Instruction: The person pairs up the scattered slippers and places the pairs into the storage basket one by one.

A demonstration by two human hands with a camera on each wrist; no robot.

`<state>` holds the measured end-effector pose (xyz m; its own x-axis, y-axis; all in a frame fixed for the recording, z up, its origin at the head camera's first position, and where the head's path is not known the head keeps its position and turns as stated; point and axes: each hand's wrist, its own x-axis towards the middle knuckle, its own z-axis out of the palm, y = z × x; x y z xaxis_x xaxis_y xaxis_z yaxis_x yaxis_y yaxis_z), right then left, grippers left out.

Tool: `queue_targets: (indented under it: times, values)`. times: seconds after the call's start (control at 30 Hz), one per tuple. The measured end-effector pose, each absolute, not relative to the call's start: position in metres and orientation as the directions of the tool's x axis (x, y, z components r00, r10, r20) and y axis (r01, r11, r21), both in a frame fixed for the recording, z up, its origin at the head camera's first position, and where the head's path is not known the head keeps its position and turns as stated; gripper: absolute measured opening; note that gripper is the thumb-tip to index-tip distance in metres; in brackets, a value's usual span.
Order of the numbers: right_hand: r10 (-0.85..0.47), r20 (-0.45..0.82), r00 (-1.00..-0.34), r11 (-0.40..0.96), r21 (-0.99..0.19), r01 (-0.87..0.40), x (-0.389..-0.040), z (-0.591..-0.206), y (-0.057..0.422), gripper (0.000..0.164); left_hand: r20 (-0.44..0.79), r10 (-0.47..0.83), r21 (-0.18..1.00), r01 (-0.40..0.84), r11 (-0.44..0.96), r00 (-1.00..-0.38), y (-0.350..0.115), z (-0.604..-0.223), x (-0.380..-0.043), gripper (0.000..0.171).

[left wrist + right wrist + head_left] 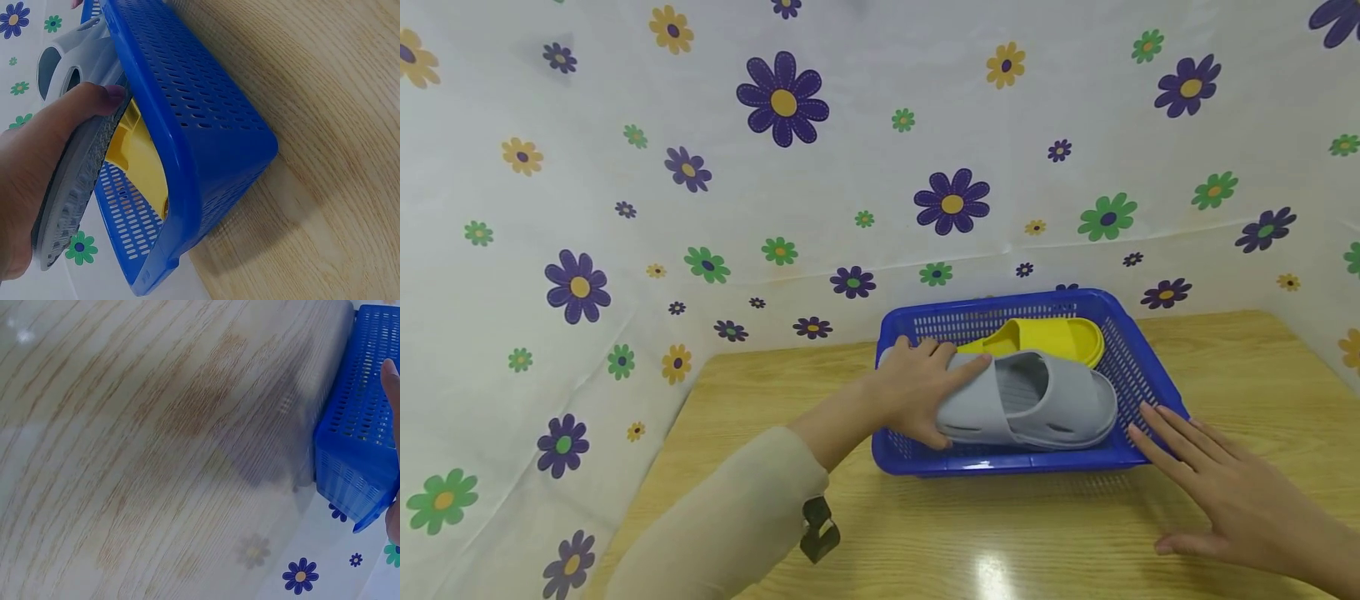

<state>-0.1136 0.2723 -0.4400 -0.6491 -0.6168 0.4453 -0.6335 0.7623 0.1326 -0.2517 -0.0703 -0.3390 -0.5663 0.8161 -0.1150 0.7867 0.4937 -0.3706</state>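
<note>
A blue plastic basket [992, 462] with slotted walls stands on the wooden table. My left hand [917, 392] reaches over its left end and grips the grey slippers [1078, 408], which lie along the near side with their uppers at opposite ends. In the left wrist view, the thumb [94, 100] presses the side of the slippers, whose sole edge tilts over the rim. Behind them sits yellow footwear [1060, 337], partly covered by the grey pair. My right hand [1232, 479] has its fingers straight, with the fingertips at the basket's near right corner.
The wood-grain table [760, 417] extends on both sides of the basket and in front of it. Close behind the basket hangs a white sheet printed with flowers [850, 183], which also runs down the left side. A dark strap buckle [818, 529] hangs at the left sleeve.
</note>
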Motion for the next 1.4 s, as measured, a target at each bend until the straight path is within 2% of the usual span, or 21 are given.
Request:
queue_targets:
  times: [0.47, 0.83, 1.13, 1.4]
  values:
    - [-0.616, 0.429, -0.661, 0.756, 0.086, -0.648, -0.114, -0.441, 0.272, 0.106, -0.212, 0.771, -0.392, 0.775, 0.496, -0.601, -0.054, -0.35, -0.252, 0.106]
    - [-0.609, 0.433, -0.665, 0.752, 0.049, -0.657, -0.114, -0.442, 0.272, 0.105, -0.263, 0.744, -0.267, 0.787, 0.556, -0.614, -0.056, -0.376, -0.26, 0.1]
    - [-0.597, 0.412, -0.689, 0.769, 0.047, -0.638, -0.113, -0.441, 0.273, 0.105, -0.289, 0.762, -0.208, 0.815, 0.541, -0.58, -0.065, -0.396, -0.263, 0.093]
    - [-0.608, 0.428, -0.669, 0.756, 0.054, -0.653, -0.114, -0.443, 0.274, 0.104, -0.238, 0.751, -0.158, 0.787, 0.597, -0.617, -0.072, -0.4, -0.263, 0.089]
